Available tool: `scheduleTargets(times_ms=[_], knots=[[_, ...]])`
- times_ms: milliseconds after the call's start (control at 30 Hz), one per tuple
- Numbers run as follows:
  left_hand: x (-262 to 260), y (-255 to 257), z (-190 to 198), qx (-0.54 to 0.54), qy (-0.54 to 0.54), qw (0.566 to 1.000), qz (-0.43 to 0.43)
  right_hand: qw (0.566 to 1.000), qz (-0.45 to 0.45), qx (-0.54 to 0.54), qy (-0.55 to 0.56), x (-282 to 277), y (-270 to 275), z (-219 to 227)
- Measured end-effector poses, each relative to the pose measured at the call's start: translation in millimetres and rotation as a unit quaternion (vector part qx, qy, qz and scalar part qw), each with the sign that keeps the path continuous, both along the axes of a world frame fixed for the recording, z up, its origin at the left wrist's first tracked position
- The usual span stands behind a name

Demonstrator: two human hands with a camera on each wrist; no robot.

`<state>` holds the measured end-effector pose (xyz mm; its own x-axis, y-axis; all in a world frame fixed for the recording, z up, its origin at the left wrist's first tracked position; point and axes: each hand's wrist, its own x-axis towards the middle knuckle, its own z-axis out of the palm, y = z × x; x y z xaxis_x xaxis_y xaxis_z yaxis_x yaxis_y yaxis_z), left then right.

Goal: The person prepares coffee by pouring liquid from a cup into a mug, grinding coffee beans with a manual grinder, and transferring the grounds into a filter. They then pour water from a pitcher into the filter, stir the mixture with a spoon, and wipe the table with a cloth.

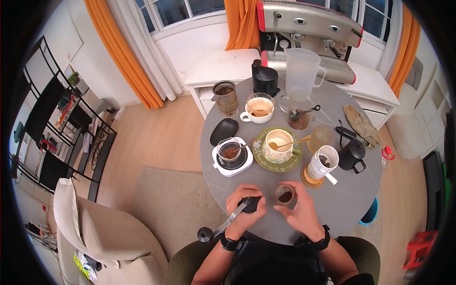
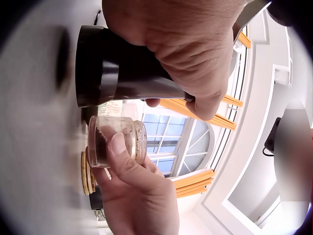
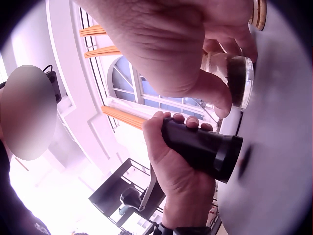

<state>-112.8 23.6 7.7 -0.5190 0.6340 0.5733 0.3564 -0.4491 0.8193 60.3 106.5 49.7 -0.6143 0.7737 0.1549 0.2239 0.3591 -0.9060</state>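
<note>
My left hand [image 1: 243, 209] grips a black hand coffee grinder [image 2: 122, 68] around its body. The grinder's metal crank [image 1: 233, 216] points toward the lower left and ends in a dark knob [image 1: 205, 234]. In the right wrist view the grinder's base hangs just above the table, with its shadow below. Beside it, my right hand [image 1: 305, 210] holds a small glass jar [image 1: 284, 194] between thumb and fingers. Dark ground coffee [image 3: 236, 78] lies in the jar's bottom. The jar is upright, close to the tabletop and a short way right of the grinder.
On the round grey table [image 1: 332, 204] stand a white scale [image 1: 231, 164] with a glass bowl, a cup [image 1: 280, 151] on a green plate [image 1: 266, 164], a white mug [image 1: 324, 161], and a black kettle [image 1: 351, 154]. Behind sits an espresso machine [image 1: 308, 23].
</note>
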Motion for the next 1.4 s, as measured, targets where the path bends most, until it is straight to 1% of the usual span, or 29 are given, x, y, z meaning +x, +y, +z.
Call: scheduleTargets(times_ms=[233,733,833,933,1033,1100,1133,1167,1233,1267,1300,1333,1367,1400], knots=[[4,-6,5,-0.008,-0.014,1.0,0.007,0.999,-0.005,-0.034,-0.007,2,0,-13],[8,-10,10,0.004,-0.028,0.999,0.017,0.999,-0.005,-0.03,0.016,2,0,-17],[7,-11,11,0.005,-0.035,0.999,0.011,0.999,0.0,-0.033,0.0,4,1,-17],[7,-12,15,-0.008,-0.045,0.999,0.007,0.999,0.007,0.006,-0.031,7,-2,-11],[5,-10,23,-0.014,-0.028,0.999,0.016,0.982,-0.031,0.181,-0.047,19,-19,11],[5,-8,27,-0.014,-0.001,0.999,0.03,0.979,-0.037,0.198,0.01,20,-29,38],[7,-5,28,-0.006,0.02,0.998,0.059,0.977,-0.041,0.206,0.038,20,-36,50],[10,-1,28,0.003,0.041,0.995,0.087,0.991,-0.003,0.131,0.033,20,-45,60],[17,7,34,0.017,0.089,0.986,0.14,0.997,0.07,-0.019,0.025,15,-62,75],[21,9,39,0.022,0.115,0.979,0.167,0.988,0.112,-0.102,0.032,9,-66,74],[24,9,42,0.027,0.141,0.97,0.194,0.97,0.154,-0.185,0.039,2,-68,71],[24,9,43,0.03,0.162,0.965,0.204,0.943,0.196,-0.266,0.046,-4,-67,64],[24,9,43,0.033,0.182,0.959,0.215,0.933,0.224,-0.28,0.032,-6,-64,48],[23,9,42,0.036,0.202,0.952,0.227,0.927,0.221,-0.302,0.026,-7,-63,51]])
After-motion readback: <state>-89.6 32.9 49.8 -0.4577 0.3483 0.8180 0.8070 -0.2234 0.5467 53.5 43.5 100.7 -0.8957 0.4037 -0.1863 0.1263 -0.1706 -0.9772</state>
